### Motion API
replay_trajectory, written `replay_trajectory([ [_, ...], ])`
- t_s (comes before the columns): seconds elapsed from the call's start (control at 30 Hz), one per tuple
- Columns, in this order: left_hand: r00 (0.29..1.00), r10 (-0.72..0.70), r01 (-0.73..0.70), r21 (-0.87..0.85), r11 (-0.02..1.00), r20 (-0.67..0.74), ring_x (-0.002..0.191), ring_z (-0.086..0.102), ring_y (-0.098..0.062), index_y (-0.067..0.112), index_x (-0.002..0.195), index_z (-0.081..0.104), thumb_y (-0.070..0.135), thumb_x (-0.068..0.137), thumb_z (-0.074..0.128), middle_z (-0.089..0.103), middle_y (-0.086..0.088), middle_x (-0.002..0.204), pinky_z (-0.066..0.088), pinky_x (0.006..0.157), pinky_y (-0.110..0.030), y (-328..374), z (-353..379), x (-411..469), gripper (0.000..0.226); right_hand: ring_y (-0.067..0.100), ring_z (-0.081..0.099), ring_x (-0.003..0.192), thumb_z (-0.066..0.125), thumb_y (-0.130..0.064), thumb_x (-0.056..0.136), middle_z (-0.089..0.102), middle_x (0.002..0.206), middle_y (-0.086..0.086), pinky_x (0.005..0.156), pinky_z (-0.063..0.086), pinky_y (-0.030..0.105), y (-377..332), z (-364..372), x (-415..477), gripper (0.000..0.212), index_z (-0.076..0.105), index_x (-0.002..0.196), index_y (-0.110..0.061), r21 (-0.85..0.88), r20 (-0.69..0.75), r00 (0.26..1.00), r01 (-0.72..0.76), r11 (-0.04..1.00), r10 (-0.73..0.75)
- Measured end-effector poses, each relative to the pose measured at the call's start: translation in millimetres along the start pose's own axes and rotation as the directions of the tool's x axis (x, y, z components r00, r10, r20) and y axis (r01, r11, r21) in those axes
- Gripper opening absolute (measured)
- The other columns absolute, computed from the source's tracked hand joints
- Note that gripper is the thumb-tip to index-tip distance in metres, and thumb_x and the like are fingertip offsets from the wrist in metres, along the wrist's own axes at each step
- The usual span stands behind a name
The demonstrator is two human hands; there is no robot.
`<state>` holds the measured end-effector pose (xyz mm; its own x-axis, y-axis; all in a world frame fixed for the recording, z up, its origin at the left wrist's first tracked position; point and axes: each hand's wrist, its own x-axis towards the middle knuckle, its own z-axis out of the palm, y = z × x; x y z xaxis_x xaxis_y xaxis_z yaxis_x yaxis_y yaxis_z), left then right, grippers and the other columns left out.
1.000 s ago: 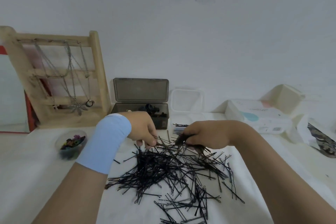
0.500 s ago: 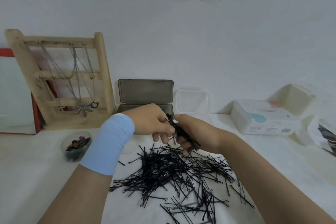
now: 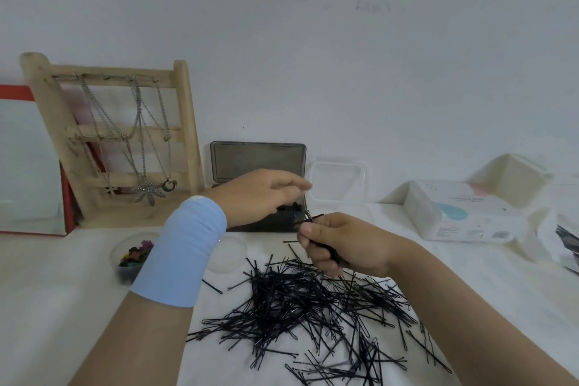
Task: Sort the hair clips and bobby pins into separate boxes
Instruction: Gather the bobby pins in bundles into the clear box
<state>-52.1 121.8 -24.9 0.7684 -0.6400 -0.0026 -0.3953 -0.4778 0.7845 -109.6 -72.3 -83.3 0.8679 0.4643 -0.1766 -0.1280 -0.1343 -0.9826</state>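
Note:
A heap of black bobby pins (image 3: 313, 310) lies spread on the white table. My right hand (image 3: 341, 244) hovers above its far edge and grips a bundle of bobby pins (image 3: 308, 219), their ends sticking up past my thumb. My left hand (image 3: 260, 194), with a light blue band on the wrist, is held over the open dark grey box (image 3: 257, 163) with its fingers stretched to the right; it holds nothing that I can see. Dark clips show in the box just under that hand. A small clear cup of coloured hair clips (image 3: 133, 255) stands at the left.
A wooden jewellery stand (image 3: 116, 135) with necklaces leans against the wall at the left, beside a red-framed mirror (image 3: 28, 163). A clear plastic box (image 3: 338, 180) stands right of the grey box. A round clear lid (image 3: 227, 252) lies near the cup. A white wipes pack (image 3: 463, 213) sits at the right.
Both hands rose from the heap. My right hand lifted a bundle of pins; my left hand met it, then let go and moved up over the grey box.

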Motion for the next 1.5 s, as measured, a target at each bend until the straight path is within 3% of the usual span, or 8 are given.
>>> replay_trajectory([
  [0.13,0.992,-0.058,0.051,0.061,0.997,0.109,0.085,0.070,-0.002,0.026,0.116,0.069,0.016,0.101,0.051,0.075,0.009,0.092,0.055,0.075,-0.018,0.1,3.5,-1.8,0.025,0.013,0.016,0.055,0.038,-0.022,0.107,0.020,0.066,0.003,0.050,0.014,0.026,-2.0,-3.7,-1.5,0.021,0.055,0.097,-0.013,0.054,0.024,1.000,-0.003,0.999,0.001],
  [0.3,0.985,-0.124,0.104,0.160,0.982,0.119,0.072,0.068,-0.005,0.027,0.105,0.074,0.024,0.093,0.066,0.076,0.003,0.081,0.053,0.067,-0.019,-2.4,1.7,-3.0,0.015,0.011,0.026,0.054,0.048,-0.021,0.100,0.026,0.070,0.002,0.051,0.022,0.022,-7.9,-6.8,-8.8,0.011,0.054,0.103,-0.013,0.023,0.112,0.993,-0.044,0.999,0.041],
  [0.4,0.992,-0.121,0.116,0.147,0.982,0.022,0.075,0.068,-0.006,0.025,0.107,0.071,0.025,0.099,0.056,0.075,0.006,0.091,0.054,0.066,-0.020,-0.3,2.2,-1.4,0.017,0.012,0.027,0.056,0.041,-0.014,0.105,0.026,0.070,0.001,0.055,0.021,0.025,-10.4,-9.3,-12.0,0.023,0.060,0.116,-0.006,-0.045,0.122,0.989,-0.083,0.996,0.087],
  [0.6,0.990,0.114,-0.117,-0.043,0.992,-0.078,0.107,0.066,0.001,0.026,0.124,0.067,0.018,0.102,0.050,0.073,0.015,0.110,0.053,0.092,-0.023,5.0,8.0,1.4,0.029,0.014,0.036,0.057,0.040,-0.020,0.103,0.036,0.068,-0.001,0.062,0.037,0.029,-12.6,-10.4,-10.0,0.015,0.050,0.094,-0.012,0.074,0.039,0.999,-0.003,0.997,0.000],
  [0.83,0.940,0.122,-0.130,-0.002,0.992,-0.319,0.096,0.069,0.001,0.028,0.110,0.075,0.014,0.089,0.069,0.075,0.013,0.100,0.053,0.095,-0.026,7.0,19.4,10.3,0.026,0.018,0.016,0.060,0.038,-0.020,0.084,0.020,0.072,0.001,0.059,0.024,0.031,-15.9,-8.6,-4.5,0.009,0.043,0.076,-0.020,0.173,-0.051,0.997,0.060,0.983,-0.052],
  [0.97,0.948,0.131,-0.139,-0.008,0.990,-0.291,0.086,0.070,0.002,0.030,0.093,0.079,0.009,0.087,0.072,0.076,0.017,0.085,0.055,0.091,-0.024,10.9,23.9,9.9,0.022,0.017,0.025,0.060,0.037,-0.021,0.092,0.032,0.070,-0.002,0.059,0.029,0.029,-10.5,-10.3,-3.4,0.012,0.044,0.083,-0.019,0.160,-0.055,0.997,0.053,0.986,-0.045],
  [1.23,0.977,0.179,-0.175,0.048,0.983,-0.119,0.098,0.067,0.003,0.038,0.130,0.061,0.021,0.098,0.058,0.074,0.016,0.103,0.045,0.095,-0.012,14.3,26.2,6.5,0.037,0.020,0.051,0.072,0.036,-0.014,0.107,0.050,0.076,0.004,0.060,0.041,0.027,-6.1,-9.4,-2.7,0.022,0.050,0.090,-0.011,0.234,-0.070,0.989,0.144,0.961,-0.131],
  [1.5,0.958,0.178,-0.171,0.050,0.984,-0.227,0.079,0.073,-0.012,0.027,0.087,0.079,0.024,0.087,0.074,0.076,0.001,0.073,0.053,0.079,-0.018,4.9,24.9,11.2,0.006,0.016,0.046,0.063,0.041,-0.009,0.101,0.045,0.072,0.003,0.060,0.040,0.025,-7.3,-2.0,-1.9,0.014,0.052,0.093,-0.013,0.276,0.024,0.992,0.114,0.954,-0.126],
])
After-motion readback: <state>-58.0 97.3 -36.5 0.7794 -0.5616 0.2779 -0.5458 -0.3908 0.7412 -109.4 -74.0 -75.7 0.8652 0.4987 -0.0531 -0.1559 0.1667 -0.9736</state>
